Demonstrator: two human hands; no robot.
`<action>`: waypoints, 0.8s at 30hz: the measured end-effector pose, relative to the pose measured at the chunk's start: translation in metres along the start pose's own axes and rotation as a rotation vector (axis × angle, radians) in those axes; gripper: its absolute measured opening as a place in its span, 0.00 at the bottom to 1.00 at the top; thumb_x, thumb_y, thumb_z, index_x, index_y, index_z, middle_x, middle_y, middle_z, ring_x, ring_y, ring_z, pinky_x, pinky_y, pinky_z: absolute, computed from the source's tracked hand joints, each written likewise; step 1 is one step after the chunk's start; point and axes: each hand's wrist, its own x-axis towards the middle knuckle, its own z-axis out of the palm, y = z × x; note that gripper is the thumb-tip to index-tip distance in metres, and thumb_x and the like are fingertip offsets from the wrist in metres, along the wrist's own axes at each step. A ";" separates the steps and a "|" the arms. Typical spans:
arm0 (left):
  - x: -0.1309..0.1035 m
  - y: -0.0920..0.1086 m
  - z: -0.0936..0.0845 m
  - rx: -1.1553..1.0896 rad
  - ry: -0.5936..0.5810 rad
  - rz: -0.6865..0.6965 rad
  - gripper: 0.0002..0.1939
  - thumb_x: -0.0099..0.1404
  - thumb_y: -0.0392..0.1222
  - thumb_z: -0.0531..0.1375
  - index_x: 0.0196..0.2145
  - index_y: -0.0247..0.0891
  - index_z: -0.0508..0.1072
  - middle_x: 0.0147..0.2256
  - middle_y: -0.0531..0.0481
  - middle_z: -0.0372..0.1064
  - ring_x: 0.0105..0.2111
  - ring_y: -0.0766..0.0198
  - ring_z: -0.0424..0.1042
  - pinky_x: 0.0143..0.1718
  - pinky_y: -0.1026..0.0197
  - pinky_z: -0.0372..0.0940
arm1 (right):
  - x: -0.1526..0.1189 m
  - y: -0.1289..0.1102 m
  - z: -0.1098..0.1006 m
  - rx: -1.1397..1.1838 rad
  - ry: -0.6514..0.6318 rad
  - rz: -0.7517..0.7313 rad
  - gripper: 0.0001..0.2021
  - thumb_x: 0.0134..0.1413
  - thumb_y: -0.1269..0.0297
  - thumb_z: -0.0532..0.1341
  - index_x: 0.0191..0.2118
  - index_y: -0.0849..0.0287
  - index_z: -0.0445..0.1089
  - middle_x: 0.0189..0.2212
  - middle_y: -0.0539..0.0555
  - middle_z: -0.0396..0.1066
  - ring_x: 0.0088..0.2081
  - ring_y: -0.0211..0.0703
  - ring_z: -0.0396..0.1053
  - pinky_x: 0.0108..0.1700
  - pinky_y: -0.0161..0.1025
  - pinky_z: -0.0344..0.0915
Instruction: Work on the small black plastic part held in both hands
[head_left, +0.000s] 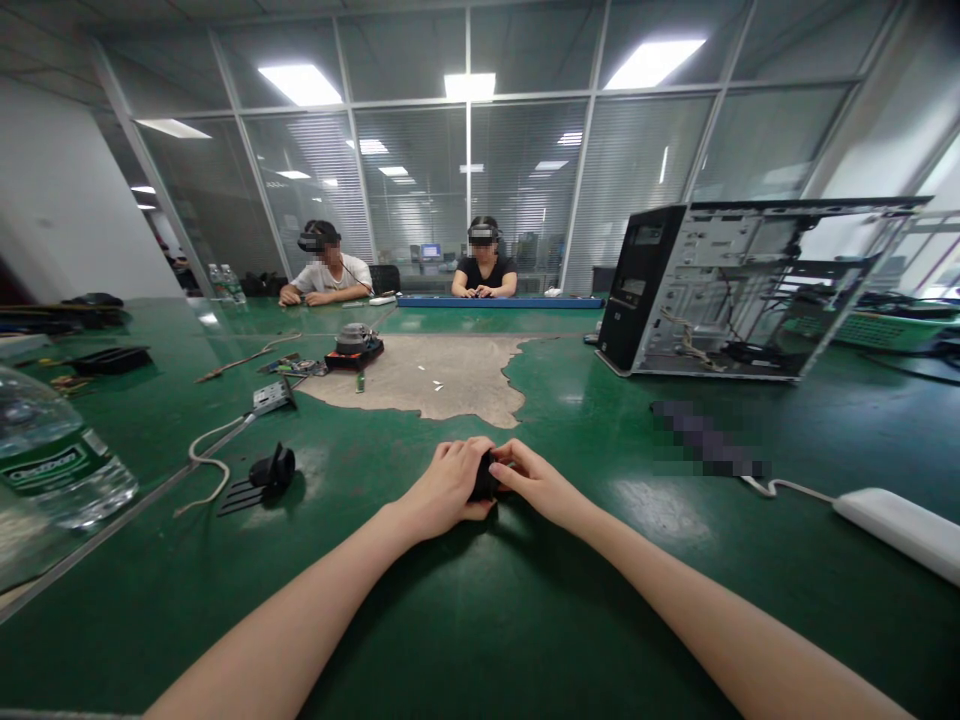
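Observation:
A small black object (485, 480) sits between my two hands, low over the green table; its kind is hard to make out, as fingers cover much of it. My left hand (450, 482) wraps it from the left, thumb underneath and fingers over the top. From the right, my right hand (525, 472) pinches its edge with thumb and fingertips. Off to the left lies a black plastic piece (271, 470) with several thin prongs. Beyond my hands, a bare tan patch (472, 375) with a ragged edge shows in the green tabletop (585, 620).
An opened computer case (645, 290) stands at the right, near a white power strip (900, 525) and a blurred-out phone-shaped item (705, 440). A water bottle (60, 460) is at the left. Further back are a device with a round top (355, 345) and two seated people.

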 end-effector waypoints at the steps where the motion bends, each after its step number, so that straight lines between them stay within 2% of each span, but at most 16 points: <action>1: 0.000 0.000 0.000 -0.005 0.003 -0.001 0.31 0.50 0.38 0.59 0.49 0.39 0.49 0.46 0.45 0.57 0.44 0.56 0.59 0.45 0.54 0.53 | -0.001 -0.001 -0.001 0.004 -0.014 -0.021 0.12 0.46 0.58 0.58 0.35 0.58 0.59 0.35 0.51 0.62 0.36 0.38 0.65 0.38 0.40 0.64; 5: 0.000 0.000 0.001 -0.016 0.010 -0.010 0.30 0.50 0.38 0.59 0.49 0.39 0.50 0.45 0.46 0.57 0.43 0.57 0.59 0.45 0.53 0.53 | -0.006 -0.006 -0.001 0.032 -0.038 -0.083 0.14 0.42 0.62 0.62 0.35 0.57 0.57 0.36 0.50 0.61 0.38 0.38 0.65 0.40 0.39 0.63; 10: 0.000 0.001 -0.001 -0.008 0.002 -0.002 0.31 0.50 0.38 0.59 0.50 0.39 0.49 0.46 0.45 0.57 0.44 0.56 0.59 0.45 0.53 0.53 | -0.003 -0.005 0.001 0.018 0.022 -0.032 0.12 0.45 0.58 0.59 0.33 0.58 0.58 0.32 0.49 0.62 0.33 0.36 0.64 0.35 0.38 0.64; 14: 0.000 0.001 -0.001 -0.002 -0.004 -0.005 0.31 0.50 0.38 0.59 0.50 0.39 0.49 0.46 0.45 0.57 0.44 0.56 0.59 0.45 0.53 0.53 | 0.002 0.001 0.001 0.028 0.051 0.024 0.15 0.44 0.56 0.59 0.36 0.58 0.59 0.35 0.51 0.63 0.33 0.36 0.64 0.36 0.39 0.65; 18: 0.000 0.000 0.000 0.004 0.001 -0.007 0.31 0.50 0.38 0.59 0.50 0.39 0.49 0.46 0.45 0.57 0.44 0.56 0.59 0.45 0.53 0.53 | 0.002 0.003 -0.001 0.028 0.005 0.035 0.14 0.45 0.55 0.58 0.35 0.59 0.60 0.35 0.51 0.63 0.34 0.37 0.64 0.37 0.39 0.65; 24: 0.000 0.000 0.001 -0.013 0.003 -0.009 0.31 0.50 0.38 0.59 0.49 0.40 0.49 0.46 0.46 0.57 0.44 0.56 0.59 0.45 0.53 0.53 | -0.005 -0.006 -0.003 0.035 -0.060 -0.069 0.15 0.41 0.61 0.63 0.35 0.57 0.58 0.35 0.49 0.61 0.37 0.37 0.65 0.39 0.38 0.63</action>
